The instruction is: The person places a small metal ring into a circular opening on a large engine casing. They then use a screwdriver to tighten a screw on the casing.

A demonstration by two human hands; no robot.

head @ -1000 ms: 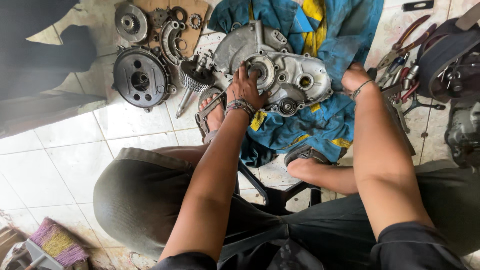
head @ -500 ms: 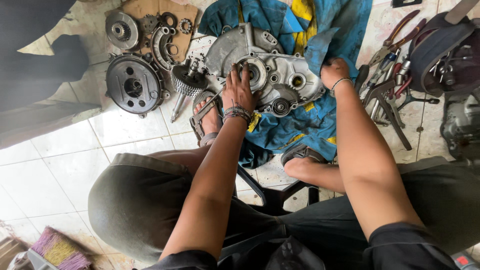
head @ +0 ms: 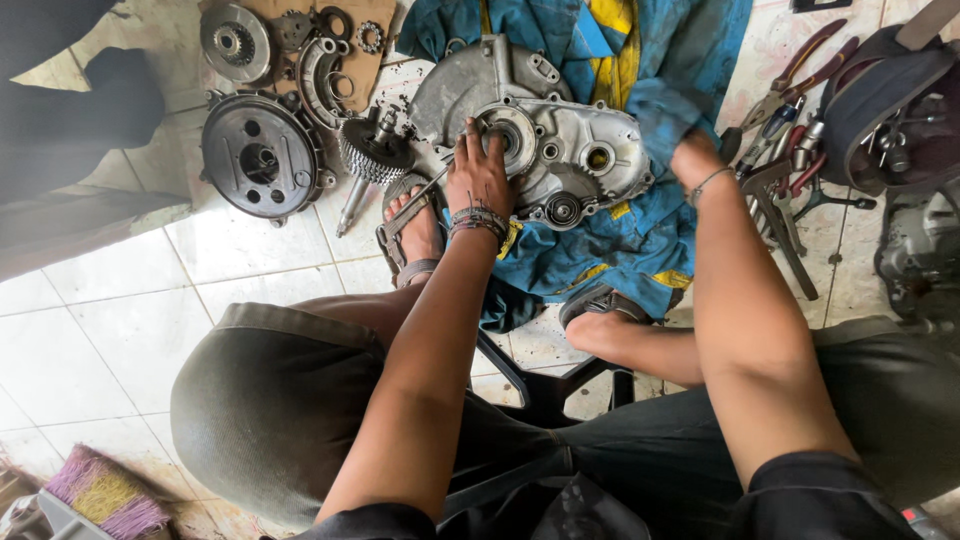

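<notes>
A grey metal engine case [head: 575, 150] lies on a blue and yellow cloth [head: 640, 230] on the tiled floor. My left hand [head: 478, 175] rests on the case's left side, fingers spread beside a round bearing opening [head: 510, 135]. My right hand [head: 690, 155] is at the case's right edge, mostly hidden under a fold of the blue cloth; I cannot see what it holds. A beaded bracelet circles my left wrist, a thin band my right. A geared shaft [head: 368, 155] lies just left of the case.
A round clutch drum [head: 262, 155] and smaller rings and plates [head: 300, 40] lie on cardboard at upper left. Pliers and tools [head: 790, 130] and a dark bag [head: 890, 100] sit at right. My sandalled feet [head: 415, 235] are below the case. A brush [head: 100, 495] lies bottom left.
My right hand has slid from the case's right rim into the blue cloth. My left hand has stayed on the case near the bearing opening.
</notes>
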